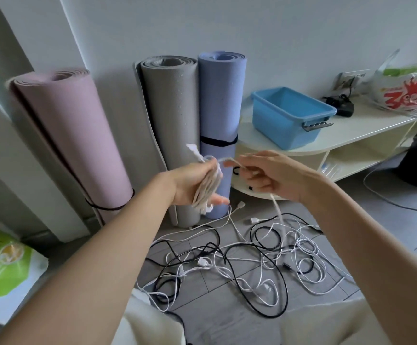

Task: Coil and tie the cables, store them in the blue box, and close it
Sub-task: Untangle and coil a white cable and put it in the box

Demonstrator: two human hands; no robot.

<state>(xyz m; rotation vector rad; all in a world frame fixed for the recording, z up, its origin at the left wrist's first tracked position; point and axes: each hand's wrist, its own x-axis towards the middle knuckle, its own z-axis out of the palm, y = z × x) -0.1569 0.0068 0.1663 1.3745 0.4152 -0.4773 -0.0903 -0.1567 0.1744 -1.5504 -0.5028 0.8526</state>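
Left hand (192, 181) grips a coiled white cable (206, 189), plug end protruding above the fist. Right hand (268, 174) pinches the free run of that cable, which drops to the floor. Blue box (290, 115) sits open on the desk (366, 125), well apart from both hands. Tangled black and white cables (239, 257) lie on the floor tiles below. Three rolled mats (172, 120) stand against the wall; a printed bag (409, 93) rests on the desk.
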